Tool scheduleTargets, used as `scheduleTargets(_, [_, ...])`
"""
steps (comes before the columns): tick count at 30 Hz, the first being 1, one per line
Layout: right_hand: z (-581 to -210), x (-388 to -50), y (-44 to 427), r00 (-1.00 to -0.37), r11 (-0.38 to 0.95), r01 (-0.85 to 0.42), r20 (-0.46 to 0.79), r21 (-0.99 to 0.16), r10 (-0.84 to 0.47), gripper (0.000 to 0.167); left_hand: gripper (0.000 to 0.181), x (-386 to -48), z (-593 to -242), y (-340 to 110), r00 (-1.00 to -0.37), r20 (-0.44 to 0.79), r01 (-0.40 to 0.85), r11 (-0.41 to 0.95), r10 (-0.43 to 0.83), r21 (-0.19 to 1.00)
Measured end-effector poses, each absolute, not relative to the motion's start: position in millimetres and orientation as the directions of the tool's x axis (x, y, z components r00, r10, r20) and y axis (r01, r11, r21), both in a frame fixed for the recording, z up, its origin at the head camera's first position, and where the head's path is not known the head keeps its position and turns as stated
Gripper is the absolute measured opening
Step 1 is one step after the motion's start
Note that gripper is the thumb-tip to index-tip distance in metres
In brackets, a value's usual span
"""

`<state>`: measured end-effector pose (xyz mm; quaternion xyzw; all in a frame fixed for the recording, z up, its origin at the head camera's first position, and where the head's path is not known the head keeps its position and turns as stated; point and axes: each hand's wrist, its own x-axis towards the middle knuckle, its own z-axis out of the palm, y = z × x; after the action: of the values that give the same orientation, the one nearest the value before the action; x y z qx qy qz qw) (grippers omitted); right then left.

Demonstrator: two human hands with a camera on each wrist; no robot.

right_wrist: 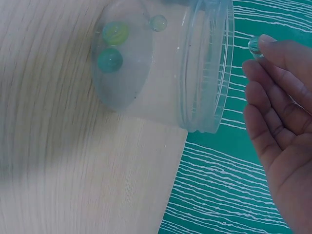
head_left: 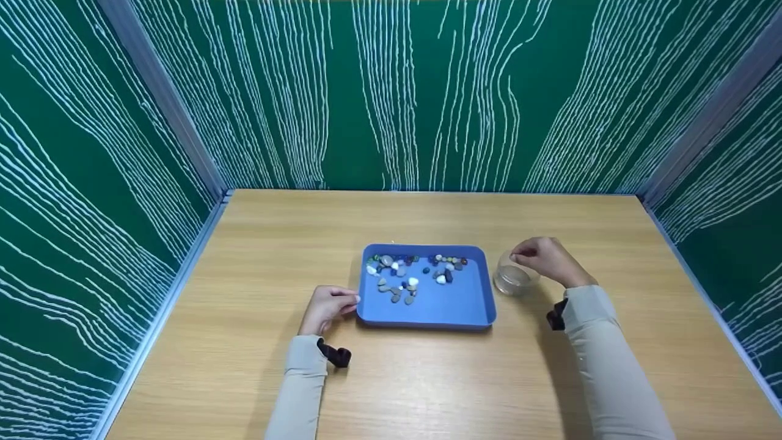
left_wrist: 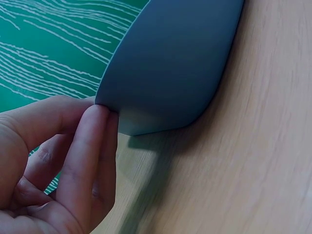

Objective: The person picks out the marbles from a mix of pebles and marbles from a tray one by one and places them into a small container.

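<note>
My left hand (head_left: pixel 327 308) pinches the left rim of a blue tray (head_left: pixel 461 304) between thumb and fingers; the tray's outer wall (left_wrist: pixel 165 63) fills the upper part of the left wrist view. My right hand (head_left: pixel 547 260) is above the mouth of a clear jar (head_left: pixel 512 279). Between its thumb and forefinger it pinches a clear glass marble (right_wrist: pixel 254 46), just outside the jar's rim. Inside the jar are a yellow-green marble (right_wrist: pixel 115 32), a green marble (right_wrist: pixel 110 60) and a small clear marble (right_wrist: pixel 158 23).
Grey-brown pebbles (head_left: pixel 396 299), white stones (head_left: pixel 413 282) and coloured marbles lie scattered in the tray's left and back parts. The wooden table (head_left: pixel 293 226) carries tray and jar. Green panels (head_left: pixel 342 140) with white lines stand behind and at both sides.
</note>
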<state>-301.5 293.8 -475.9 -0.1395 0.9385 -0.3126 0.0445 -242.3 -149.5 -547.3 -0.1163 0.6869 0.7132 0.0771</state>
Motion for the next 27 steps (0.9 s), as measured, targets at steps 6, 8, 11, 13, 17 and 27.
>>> scheduleTargets(6, [-474.3, -300.6, 295.7, -0.958, 0.764, -0.191, -0.052, -0.616, -0.281, 0.021, 0.02, -240.5, -543.2, -149.6, -0.958, -0.281, -0.28, -0.041, -0.046, 0.959])
scheduleTargets(8, [-473.2, -300.2, 296.4, -0.958, 0.766, -0.176, -0.072, -0.618, -0.278, 0.022, 0.02, -240.7, -542.7, -149.8, -0.956, -0.289, -0.288, -0.033, -0.049, 0.957])
scheduleTargets(11, [-472.7, -300.0, 297.5, -0.957, 0.77, -0.16, -0.093, -0.618, -0.273, 0.024, 0.019, -241.3, -543.0, -150.1, -0.953, -0.297, -0.297, -0.016, -0.055, 0.955])
scheduleTargets(13, [-472.9, -300.0, 298.1, -0.958, 0.772, -0.147, -0.106, -0.618, -0.267, 0.024, 0.017, -243.1, -546.9, -150.0, -0.953, -0.297, -0.297, -0.011, -0.067, 0.955])
scheduleTargets(17, [-474.3, -300.2, 298.9, -0.957, 0.774, -0.147, -0.109, -0.617, -0.269, 0.024, 0.018, -242.9, -547.4, -149.9, -0.952, -0.3, -0.3, -0.011, -0.068, 0.954])
scheduleTargets(27, [-479.7, -300.1, 300.1, -0.952, 0.77, -0.207, -0.056, -0.604, -0.3, 0.022, 0.02, -243.3, -549.4, -150.2, -0.954, -0.295, -0.294, -0.025, -0.056, 0.956])
